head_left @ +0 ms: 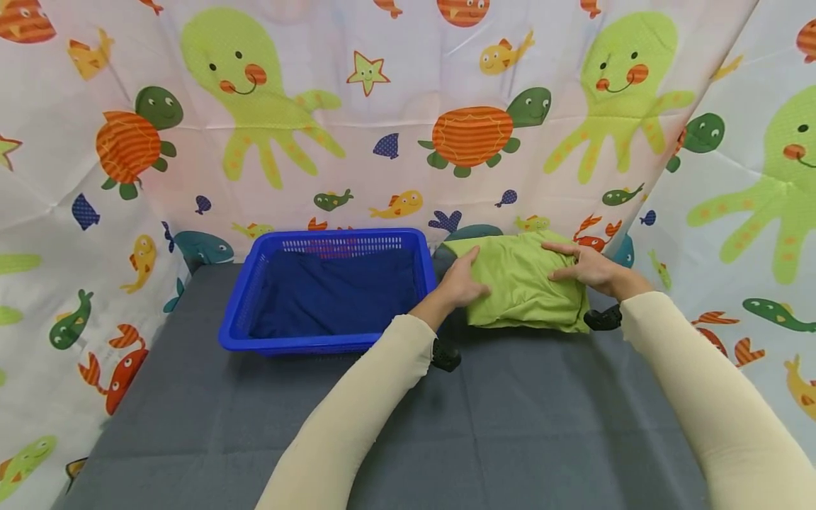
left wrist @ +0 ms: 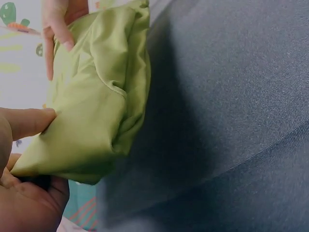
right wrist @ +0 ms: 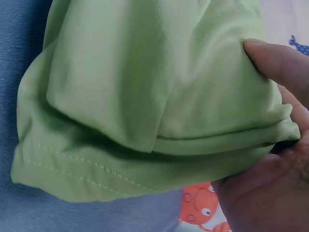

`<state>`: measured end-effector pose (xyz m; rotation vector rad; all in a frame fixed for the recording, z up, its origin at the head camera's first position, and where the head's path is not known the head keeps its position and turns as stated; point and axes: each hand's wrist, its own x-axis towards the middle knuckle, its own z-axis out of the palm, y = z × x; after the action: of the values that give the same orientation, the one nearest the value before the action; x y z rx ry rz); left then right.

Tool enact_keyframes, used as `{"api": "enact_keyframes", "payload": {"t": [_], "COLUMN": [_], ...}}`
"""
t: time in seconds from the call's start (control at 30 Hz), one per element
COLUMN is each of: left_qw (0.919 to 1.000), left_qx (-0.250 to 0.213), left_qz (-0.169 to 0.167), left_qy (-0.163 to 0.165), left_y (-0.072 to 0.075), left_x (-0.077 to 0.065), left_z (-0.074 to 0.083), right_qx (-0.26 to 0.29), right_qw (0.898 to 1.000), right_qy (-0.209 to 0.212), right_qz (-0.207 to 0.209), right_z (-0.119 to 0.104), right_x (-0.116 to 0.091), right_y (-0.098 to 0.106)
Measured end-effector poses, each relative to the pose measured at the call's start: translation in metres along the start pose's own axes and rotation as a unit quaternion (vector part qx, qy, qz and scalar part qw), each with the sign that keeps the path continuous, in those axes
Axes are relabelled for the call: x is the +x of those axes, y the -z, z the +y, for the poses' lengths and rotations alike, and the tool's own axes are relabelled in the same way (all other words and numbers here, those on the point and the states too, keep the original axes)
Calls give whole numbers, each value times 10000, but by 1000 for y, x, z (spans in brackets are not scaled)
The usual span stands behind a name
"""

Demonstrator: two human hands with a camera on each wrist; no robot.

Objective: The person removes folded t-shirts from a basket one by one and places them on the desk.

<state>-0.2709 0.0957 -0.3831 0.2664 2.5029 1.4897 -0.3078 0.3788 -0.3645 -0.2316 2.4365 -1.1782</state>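
A folded lime-green garment with stitched hems is held between both hands, to the right of the blue basket. My left hand grips its left side, thumb on top and fingers beneath, as the left wrist view shows at the cloth. On the opposite side my right hand pinches the edge, its thumb on the upper layer and the other fingers under the fold. The garment's layers hang loosely at the hem. Its underside is hidden in the head view.
A blue plastic basket stands left of the hands, with folded navy cloth inside. Grey fabric covers the table. A sea-animal print curtain encloses the back and sides. Part of a grey-blue thing shows behind the left hand.
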Motion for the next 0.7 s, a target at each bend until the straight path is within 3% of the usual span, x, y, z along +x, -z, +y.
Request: {"api": "enact_keyframes", "payload": {"t": [0.27, 0.47, 0.7], "left_qw": [9990, 9978, 9945], "left_qx": [-205, -95, -669], "left_qz": [124, -83, -317], "left_qy": [369, 648, 744], "left_y": [-16, -21, -18], "left_x": [7, 12, 17], "left_z": [-3, -5, -9], "right_qx": [-72, -233, -221], "right_qw": [9997, 9993, 9993], "right_qy": [-202, -292, -293], "right_qz": [110, 70, 0], "right_z": [14, 17, 21], "right_x": [3, 3, 7], "right_y": [-7, -6, -3]}}
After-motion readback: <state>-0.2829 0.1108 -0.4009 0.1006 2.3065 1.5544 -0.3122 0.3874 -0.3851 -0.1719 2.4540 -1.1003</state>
